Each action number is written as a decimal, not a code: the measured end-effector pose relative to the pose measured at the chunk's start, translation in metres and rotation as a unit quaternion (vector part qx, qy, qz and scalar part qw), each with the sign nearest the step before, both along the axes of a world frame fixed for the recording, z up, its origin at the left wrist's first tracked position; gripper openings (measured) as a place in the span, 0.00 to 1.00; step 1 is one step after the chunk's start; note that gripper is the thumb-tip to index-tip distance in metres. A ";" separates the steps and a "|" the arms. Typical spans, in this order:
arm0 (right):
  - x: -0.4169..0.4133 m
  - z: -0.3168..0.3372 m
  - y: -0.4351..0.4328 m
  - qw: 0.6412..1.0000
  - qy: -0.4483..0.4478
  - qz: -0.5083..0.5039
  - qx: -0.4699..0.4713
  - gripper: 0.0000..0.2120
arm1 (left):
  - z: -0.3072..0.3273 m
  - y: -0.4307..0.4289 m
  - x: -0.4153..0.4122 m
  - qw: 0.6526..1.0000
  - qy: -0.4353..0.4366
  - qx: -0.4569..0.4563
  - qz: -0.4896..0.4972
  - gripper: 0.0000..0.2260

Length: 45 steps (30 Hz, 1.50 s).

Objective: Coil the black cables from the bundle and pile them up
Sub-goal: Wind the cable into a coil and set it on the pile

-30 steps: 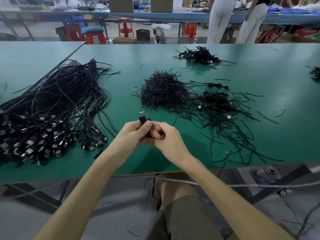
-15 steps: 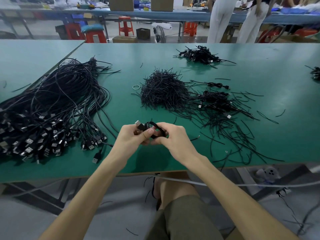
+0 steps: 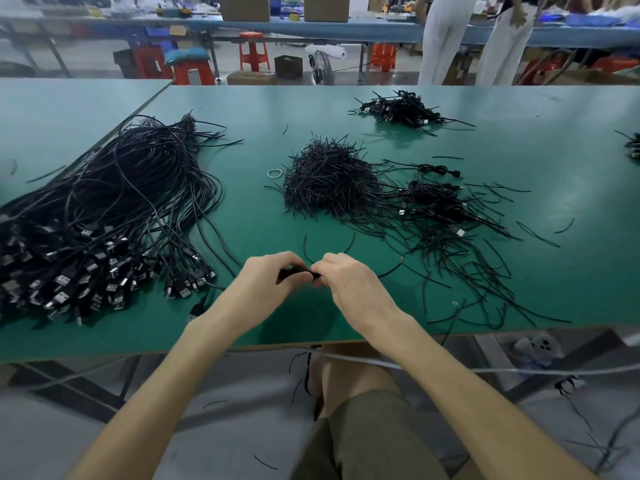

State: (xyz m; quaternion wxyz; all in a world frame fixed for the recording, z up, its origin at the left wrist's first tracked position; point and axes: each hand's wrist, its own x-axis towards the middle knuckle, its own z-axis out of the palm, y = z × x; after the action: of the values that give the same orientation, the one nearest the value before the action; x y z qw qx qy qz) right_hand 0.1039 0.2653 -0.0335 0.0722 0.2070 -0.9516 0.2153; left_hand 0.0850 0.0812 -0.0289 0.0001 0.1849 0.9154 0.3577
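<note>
Progress looks slight: the bundle (image 3: 104,216) lies mostly uncoiled at left, and only a small pile (image 3: 401,109) sits beyond. Left hand (image 3: 265,284) and right hand (image 3: 351,284) both pinch one cable (image 3: 298,271) between them, above the near table (image 3: 561,140) edge.

Two hands (image 3: 265,287) (image 3: 351,287), one cable bundle (image 3: 121,202), one ring (image 3: 274,173)

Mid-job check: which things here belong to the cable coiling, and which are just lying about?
Job: left hand, right hand, coiled cable they pinch, cable bundle, twist-tie heap, coiled-cable pile.
Lying about: white ring, red stool, floor fan, cardboard box.
</note>
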 end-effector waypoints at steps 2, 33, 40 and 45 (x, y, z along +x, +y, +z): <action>0.001 -0.003 -0.001 0.999 0.016 0.007 0.031 0.14 | 0.001 0.000 -0.001 0.994 0.018 -0.103 -0.040 0.09; -0.039 -0.037 -0.018 0.946 -0.018 -0.242 -0.213 0.06 | -0.032 0.028 -0.038 0.929 -0.154 0.299 0.155 0.16; -0.035 -0.031 -0.010 0.895 -0.097 -0.174 -0.398 0.08 | -0.034 0.044 -0.034 0.967 -0.104 0.198 0.125 0.19; -0.037 -0.034 -0.013 0.937 -0.101 -0.166 -0.291 0.13 | -0.035 0.038 -0.023 0.955 -0.104 0.267 0.079 0.18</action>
State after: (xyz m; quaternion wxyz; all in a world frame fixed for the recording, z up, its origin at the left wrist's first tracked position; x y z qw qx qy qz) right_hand 0.0667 0.2527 -0.0674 0.0672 -0.0065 -0.8703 0.4879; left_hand 0.0615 0.1194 -0.0636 0.0173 0.0668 0.7933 0.6049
